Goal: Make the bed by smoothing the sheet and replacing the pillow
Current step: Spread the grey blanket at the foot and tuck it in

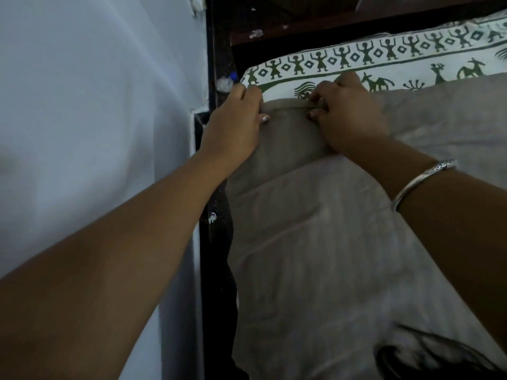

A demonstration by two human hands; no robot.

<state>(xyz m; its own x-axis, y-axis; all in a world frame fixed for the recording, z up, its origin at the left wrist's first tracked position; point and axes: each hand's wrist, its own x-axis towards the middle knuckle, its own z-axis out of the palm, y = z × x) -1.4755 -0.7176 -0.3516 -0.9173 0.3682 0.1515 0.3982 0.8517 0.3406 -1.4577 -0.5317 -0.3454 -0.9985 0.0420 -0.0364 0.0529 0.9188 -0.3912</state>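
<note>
Grey cloth [315, 242] covers most of the bed, and both hands pinch its far hem. The left hand [236, 124] grips the corner at the bed's edge, next to the dark frame [216, 160] and the pale wall [82, 105]. The right hand [348, 113] is clenched on the same hem just beside it, fingers curled under the fold. Beyond the hem lies the printed sheet [384, 61], white with green figures, running across the head of the bed. No pillow is clearly in view; the bulge under the grey cloth may be one, but the dim light leaves that unsure.

The hands sit close together, so a pull from here would likely tighten only this corner and drag diagonal creases across the rest. A hard tug toward the wall could tip the corner into the gap beside the frame, where it would snag or hang loose. Pulling the hem too far up would bury the printed border. The bangle [422, 182] on the right wrist could catch a fold and undo the smoothing as the arm draws back.
</note>
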